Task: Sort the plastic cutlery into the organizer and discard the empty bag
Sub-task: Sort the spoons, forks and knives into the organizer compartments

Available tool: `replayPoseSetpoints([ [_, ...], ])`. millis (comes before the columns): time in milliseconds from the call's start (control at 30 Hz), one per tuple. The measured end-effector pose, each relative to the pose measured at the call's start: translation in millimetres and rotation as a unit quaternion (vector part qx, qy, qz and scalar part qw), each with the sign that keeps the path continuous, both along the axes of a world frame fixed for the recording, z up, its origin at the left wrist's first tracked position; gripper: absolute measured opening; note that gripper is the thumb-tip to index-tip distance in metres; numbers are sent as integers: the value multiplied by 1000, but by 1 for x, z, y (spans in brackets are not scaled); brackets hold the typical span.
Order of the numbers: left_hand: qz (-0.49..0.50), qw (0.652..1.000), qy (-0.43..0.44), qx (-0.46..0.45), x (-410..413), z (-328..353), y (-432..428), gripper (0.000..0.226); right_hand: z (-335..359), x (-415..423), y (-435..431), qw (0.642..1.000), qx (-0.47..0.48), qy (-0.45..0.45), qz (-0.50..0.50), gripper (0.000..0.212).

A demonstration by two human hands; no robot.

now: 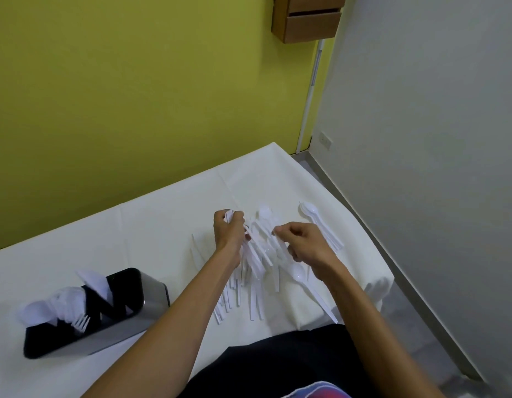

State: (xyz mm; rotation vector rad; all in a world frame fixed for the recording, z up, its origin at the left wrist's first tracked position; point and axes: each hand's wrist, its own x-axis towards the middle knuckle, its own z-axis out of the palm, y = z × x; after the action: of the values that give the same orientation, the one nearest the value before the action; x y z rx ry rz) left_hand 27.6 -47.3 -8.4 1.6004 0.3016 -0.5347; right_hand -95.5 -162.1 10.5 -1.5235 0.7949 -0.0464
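My left hand (229, 233) grips a bundle of white plastic forks, whose handles fan down below my wrist. To its right, my right hand (302, 242) is curled with the fingertips pinching a piece from the loose pile of white cutlery (263, 251) on the white table. A single spoon (309, 288) lies near the table's front edge. A separate stack of spoons (320, 225) sits at the right. The steel and black organizer (111, 308) stands at the left, holding spoons and a fork (81, 324). No bag is visible.
The white cloth-covered table (134, 239) meets a green wall at the back, and its right edge drops to a grey floor (421, 282). A wooden cabinet (306, 18) hangs high on the wall. My dark clothing shows at the bottom.
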Motion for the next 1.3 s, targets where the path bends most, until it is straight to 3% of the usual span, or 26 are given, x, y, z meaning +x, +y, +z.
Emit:
replayPoseSetpoints([
  [133,-83,996,-17,14,-9,3,-8,45,-4,1,24,998,33,5,58,30],
  [267,-119,991,-52,10,-11,-1,-4,38,-9,3,24,996,16,9,92,31],
  [367,-108,993,-48,-16,-6,-5,1,25,-19,4,-3,993,-112,26,17,30],
  [467,-74,997,-29,-14,-2,-6,2,21,-36,-3,-49,935,-312,129,-112,23],
  [600,-55,998,4,-17,-4,-10,3,23,-54,-5,-66,900,-367,233,-35,26],
  [767,-51,998,23,-34,-9,-10,-1,26,-53,0,-47,877,-429,211,40,14],
  [900,-38,998,28,-34,-6,-11,4,25,-51,-5,-37,884,-427,180,57,12],
  [1067,-12,998,45,-32,-2,-16,9,26,-44,-14,-48,909,-388,140,60,29],
  [1200,14,996,69,-58,-2,-18,9,19,-42,-22,-42,928,-336,118,112,74],
  [1300,32,993,81,-79,-3,-14,9,12,-53,-26,-23,892,-383,140,195,98],
])
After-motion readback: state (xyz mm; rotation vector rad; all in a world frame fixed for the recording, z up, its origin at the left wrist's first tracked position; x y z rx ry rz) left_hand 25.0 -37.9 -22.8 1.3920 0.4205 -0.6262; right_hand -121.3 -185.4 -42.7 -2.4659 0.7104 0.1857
